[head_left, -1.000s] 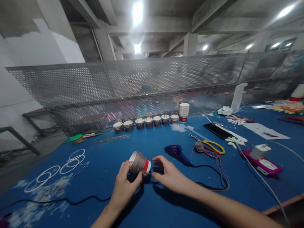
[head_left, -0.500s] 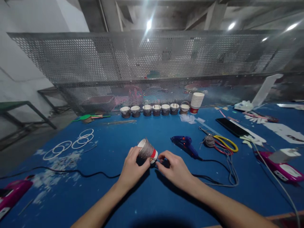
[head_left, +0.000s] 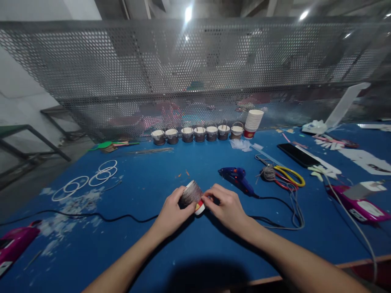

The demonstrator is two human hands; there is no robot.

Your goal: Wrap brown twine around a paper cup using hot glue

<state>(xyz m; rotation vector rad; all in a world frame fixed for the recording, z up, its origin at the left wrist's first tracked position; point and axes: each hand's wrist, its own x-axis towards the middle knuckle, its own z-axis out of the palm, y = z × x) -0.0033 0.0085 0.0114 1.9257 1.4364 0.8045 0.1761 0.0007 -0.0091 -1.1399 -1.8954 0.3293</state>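
My left hand (head_left: 174,211) is closed around a paper cup (head_left: 192,193) that lies tilted over the blue table. Grey yarn is wound round most of the cup, and a red and white band of its printed wall shows uncovered. At the right side of the cup, my right hand (head_left: 224,203) pinches the grey yarn close against the wall; the fingertips hide most of that strand. To the right, a loose length of grey yarn (head_left: 301,217) loops down from a small yarn ball (head_left: 269,173).
A blue glue gun (head_left: 238,179) lies right of my hands, near yellow-and-red-handled scissors (head_left: 290,175). Along the mesh panel stand several yarn-wrapped cups (head_left: 199,134) and a stack of paper cups (head_left: 254,120). White rings (head_left: 71,189) lie left; a black cable (head_left: 106,224) crosses the table.
The cup has turned in my left hand, its rim now pointing more away from me. My right fingers have moved in against its side. The view has tipped slightly downward.
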